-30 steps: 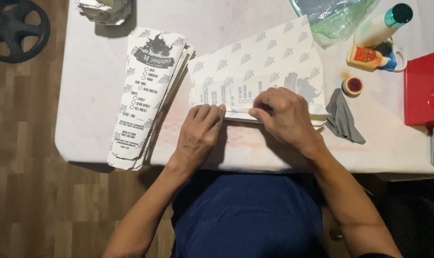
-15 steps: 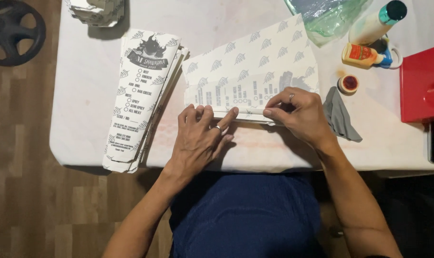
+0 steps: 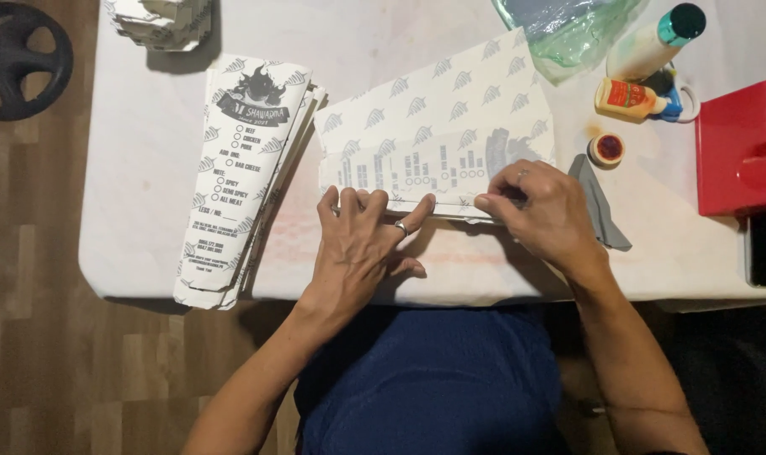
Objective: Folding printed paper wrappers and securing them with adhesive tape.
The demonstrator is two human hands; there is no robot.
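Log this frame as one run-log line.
left hand: flat on printed paper sheet, near edge | right hand: pressing same edge | stack of printed sleeves: left of sheet

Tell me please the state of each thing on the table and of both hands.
Printed paper sheet: flat, near edge folded over.
Left hand: fingers spread, pressing the fold.
Right hand: fingertips pinching the fold.
Stack of paper sleeves: folded, piled.
Small glue bottle: lying down, capped.
Tall bottle: lying down, capped.
Red tray: upright.
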